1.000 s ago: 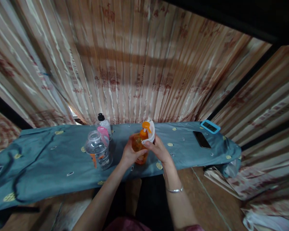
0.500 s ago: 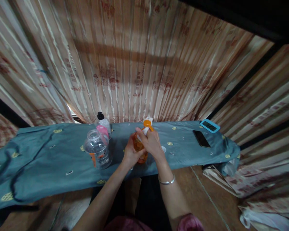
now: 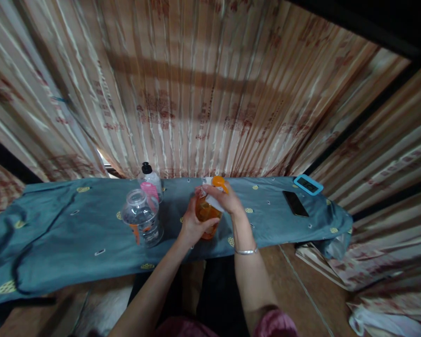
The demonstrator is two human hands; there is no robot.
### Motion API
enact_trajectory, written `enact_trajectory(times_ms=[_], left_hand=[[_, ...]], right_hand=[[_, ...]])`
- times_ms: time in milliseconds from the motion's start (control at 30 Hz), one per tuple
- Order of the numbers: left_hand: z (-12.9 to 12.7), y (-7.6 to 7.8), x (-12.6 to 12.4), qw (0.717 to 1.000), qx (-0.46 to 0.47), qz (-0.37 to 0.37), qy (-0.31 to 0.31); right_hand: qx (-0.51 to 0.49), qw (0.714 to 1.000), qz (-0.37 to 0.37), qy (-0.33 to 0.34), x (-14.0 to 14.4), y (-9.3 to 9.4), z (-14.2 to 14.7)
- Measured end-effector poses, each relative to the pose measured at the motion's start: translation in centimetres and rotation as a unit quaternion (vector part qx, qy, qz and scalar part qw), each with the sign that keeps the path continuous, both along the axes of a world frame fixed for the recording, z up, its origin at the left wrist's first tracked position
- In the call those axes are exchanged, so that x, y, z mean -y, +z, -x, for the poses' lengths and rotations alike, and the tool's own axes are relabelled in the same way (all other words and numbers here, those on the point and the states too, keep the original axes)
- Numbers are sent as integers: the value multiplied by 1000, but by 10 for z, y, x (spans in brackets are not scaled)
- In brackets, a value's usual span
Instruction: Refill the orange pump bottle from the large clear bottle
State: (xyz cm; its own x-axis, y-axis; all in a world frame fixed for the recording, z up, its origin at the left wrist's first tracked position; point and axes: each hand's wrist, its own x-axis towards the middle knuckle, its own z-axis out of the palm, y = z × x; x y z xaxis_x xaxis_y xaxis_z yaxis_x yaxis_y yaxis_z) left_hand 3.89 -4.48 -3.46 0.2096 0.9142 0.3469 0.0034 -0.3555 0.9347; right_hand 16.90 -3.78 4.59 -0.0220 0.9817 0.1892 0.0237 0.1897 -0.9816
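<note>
An orange bottle (image 3: 205, 213) with an orange pump top stands on the blue-grey cloth (image 3: 73, 243) at the middle of the table. My left hand (image 3: 192, 226) is wrapped around its lower body. My right hand (image 3: 221, 196) is over the pump top, fingers pinching a small white cloth or tissue (image 3: 213, 202) against the bottle's neck. A silver bangle is on my right wrist.
A clear plastic jar (image 3: 142, 219) stands to the left, with a pink-labelled bottle with a black cap (image 3: 150, 182) behind it. A black phone (image 3: 295, 203) and a blue-framed device (image 3: 308, 184) lie at the right end. Patterned curtains hang behind the table.
My right hand has moved from the side of the pump top to over it, carrying the white cloth along. The left hand keeps its hold on the bottle.
</note>
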Motion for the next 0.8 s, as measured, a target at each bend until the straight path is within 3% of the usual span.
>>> enact_trajectory(times_ms=[100,200,300,367,467,633,733,800], left_hand=[[0,-4,2,1000,-12,2,-4],[-2,-8,4,1000,-19,3,-10],[-6,-12,4,1000,-10,-5,-13],[-7,-13,4,1000,1,-12,-21],[-6,-17,3,999,14,-25,-46],[2,-26,-1,997,-42,-58,-43],[7,-28,2,995,-68,-73,-28],[11,-27,7,995,-68,-70,-26]], right_hand=[[42,990,-54,-126,12,-8,12],[127,960,-71,-237,25,-15,22],[203,929,-59,-303,33,-20,26],[201,922,-54,-327,36,-24,28],[138,926,-57,-347,39,-43,32],[6,951,-24,-309,45,-106,31],[4,969,-42,-244,51,-133,25],[34,971,-46,-233,55,-138,21]])
